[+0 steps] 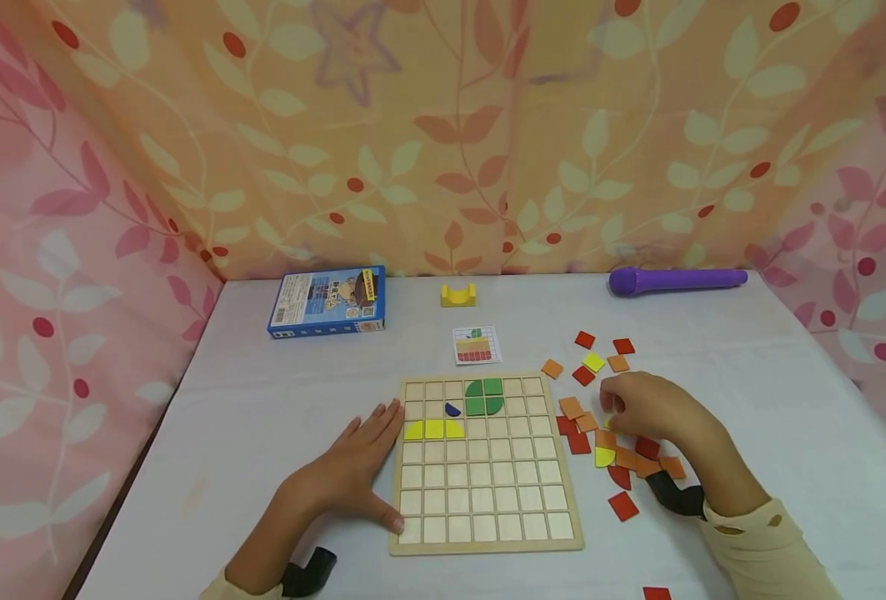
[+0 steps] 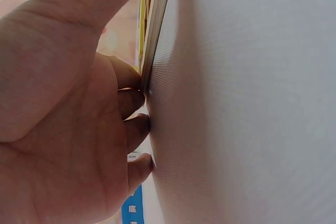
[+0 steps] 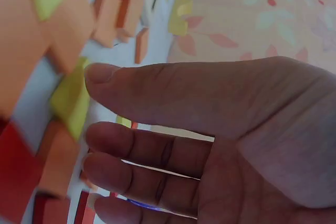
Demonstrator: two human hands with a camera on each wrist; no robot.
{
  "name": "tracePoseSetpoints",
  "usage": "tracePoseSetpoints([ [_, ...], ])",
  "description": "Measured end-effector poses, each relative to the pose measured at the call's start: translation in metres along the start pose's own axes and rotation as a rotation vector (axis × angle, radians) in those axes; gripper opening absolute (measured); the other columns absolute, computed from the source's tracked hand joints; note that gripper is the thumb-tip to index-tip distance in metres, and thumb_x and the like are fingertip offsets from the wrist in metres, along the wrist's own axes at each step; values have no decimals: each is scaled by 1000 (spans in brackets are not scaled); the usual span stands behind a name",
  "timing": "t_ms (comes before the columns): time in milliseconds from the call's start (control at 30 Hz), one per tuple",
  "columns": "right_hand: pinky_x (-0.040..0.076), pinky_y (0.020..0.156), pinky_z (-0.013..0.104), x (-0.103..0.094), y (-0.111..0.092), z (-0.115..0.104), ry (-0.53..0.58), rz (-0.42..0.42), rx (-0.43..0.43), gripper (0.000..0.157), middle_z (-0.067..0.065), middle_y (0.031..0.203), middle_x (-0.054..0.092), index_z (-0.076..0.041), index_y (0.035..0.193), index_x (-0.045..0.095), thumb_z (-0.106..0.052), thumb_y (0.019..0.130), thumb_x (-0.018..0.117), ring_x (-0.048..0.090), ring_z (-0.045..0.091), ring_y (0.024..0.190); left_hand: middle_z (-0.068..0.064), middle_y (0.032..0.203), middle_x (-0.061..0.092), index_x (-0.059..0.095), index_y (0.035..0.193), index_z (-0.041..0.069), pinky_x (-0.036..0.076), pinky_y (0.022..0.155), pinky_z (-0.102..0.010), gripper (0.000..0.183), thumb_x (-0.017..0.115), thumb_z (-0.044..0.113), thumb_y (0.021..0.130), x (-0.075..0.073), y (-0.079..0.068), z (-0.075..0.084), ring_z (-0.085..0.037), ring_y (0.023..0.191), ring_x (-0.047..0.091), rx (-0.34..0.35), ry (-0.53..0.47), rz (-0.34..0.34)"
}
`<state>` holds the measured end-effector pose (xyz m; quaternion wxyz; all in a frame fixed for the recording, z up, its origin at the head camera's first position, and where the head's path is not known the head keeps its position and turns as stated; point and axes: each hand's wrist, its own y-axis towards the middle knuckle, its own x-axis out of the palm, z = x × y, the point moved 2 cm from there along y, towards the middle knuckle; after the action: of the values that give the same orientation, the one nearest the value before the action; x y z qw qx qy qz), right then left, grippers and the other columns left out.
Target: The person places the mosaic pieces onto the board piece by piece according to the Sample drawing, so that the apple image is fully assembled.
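Observation:
A wooden grid board (image 1: 488,547) lies flat on the white table. Green tiles (image 1: 483,398) form a rounded cluster near its top, a small blue piece (image 1: 453,410) lies left of them, and yellow tiles (image 1: 434,429) make a short row at the left. My left hand (image 1: 348,467) lies spread along the board's left side, thumb at the lower corner and fingertips at the upper edge. Over the loose tiles right of the board is my right hand (image 1: 648,404). Its thumb tip is at a yellow tile (image 3: 72,98), with thumb and fingers apart.
Loose orange tiles (image 1: 626,457) and red tiles (image 1: 623,506) scatter right of the board. A pattern card (image 1: 477,345) lies beyond it. Farther back are a blue box (image 1: 327,302), a yellow stand (image 1: 458,296) and a purple microphone-shaped object (image 1: 678,281). Floral curtains enclose the table.

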<state>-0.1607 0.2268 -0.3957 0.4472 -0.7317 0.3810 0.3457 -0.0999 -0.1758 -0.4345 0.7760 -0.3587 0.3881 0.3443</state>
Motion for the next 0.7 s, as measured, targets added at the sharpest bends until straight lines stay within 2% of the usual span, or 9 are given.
tracePoseSetpoints([
  [133, 49, 60, 33, 7, -6, 3, -59, 34, 18, 21, 1, 77, 56, -9, 91, 67, -6, 77, 82, 52, 19, 68, -9, 167, 7, 12, 161, 5, 6, 120, -53, 147, 87, 70, 52, -1, 0, 0, -29, 153, 3, -2, -2, -7],
  [400, 46, 60, 34, 17, -13, 1, -177, 181, -49, 16, -1, 74, 52, -8, 84, 68, -2, 75, 80, 49, 19, 68, -11, 167, 8, 14, 160, 3, 7, 120, -55, 146, 88, 70, 53, -2, 1, 1, -30, 153, 3, 10, -16, -3],
  [700, 52, 66, 37, 18, -9, -5, -159, 206, -95, 18, -2, 78, 59, -7, 89, 71, -6, 76, 83, 53, 17, 71, -11, 167, 7, 12, 160, 4, 6, 120, -54, 147, 86, 72, 53, 0, 2, -1, -30, 153, 2, 20, -14, 0],
])
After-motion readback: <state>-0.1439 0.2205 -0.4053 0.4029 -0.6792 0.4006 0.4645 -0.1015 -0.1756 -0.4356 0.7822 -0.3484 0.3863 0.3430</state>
